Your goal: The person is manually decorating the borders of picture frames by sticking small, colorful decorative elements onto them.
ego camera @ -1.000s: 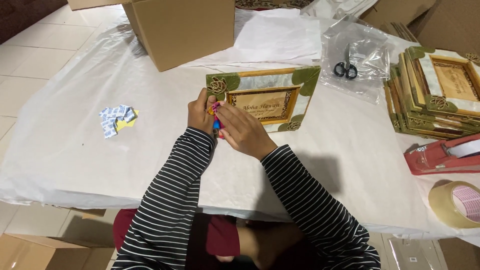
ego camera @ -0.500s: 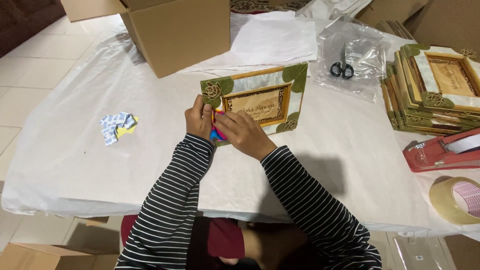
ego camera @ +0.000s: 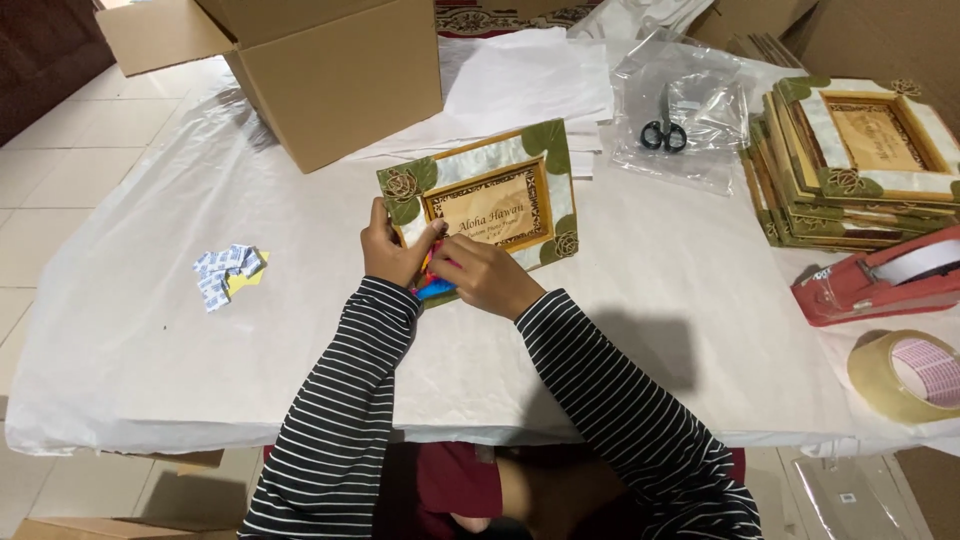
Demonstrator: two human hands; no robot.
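Note:
A decorated picture frame (ego camera: 485, 195) with green corner leaves, pale shell border and a wooden inner rim stands tilted on the white-covered table (ego camera: 150, 330). My left hand (ego camera: 388, 252) grips its lower left corner. My right hand (ego camera: 488, 275) is closed over a small bright pink and blue item (ego camera: 436, 288) pressed against the frame's lower edge. Both sleeves are black-and-white striped.
An open cardboard box (ego camera: 320, 70) stands behind the frame, with white paper sheets (ego camera: 520, 85) beside it. Scissors (ego camera: 663, 128) lie on a clear bag. A stack of similar frames (ego camera: 850, 165), a red tape dispenser (ego camera: 880, 285) and a tape roll (ego camera: 905, 375) sit right. Small packets (ego camera: 228, 272) lie left.
The frame has been tipped up a little more towards me, and both hands have stayed at its lower left corner. The camera has shifted, so everything sits lower in view.

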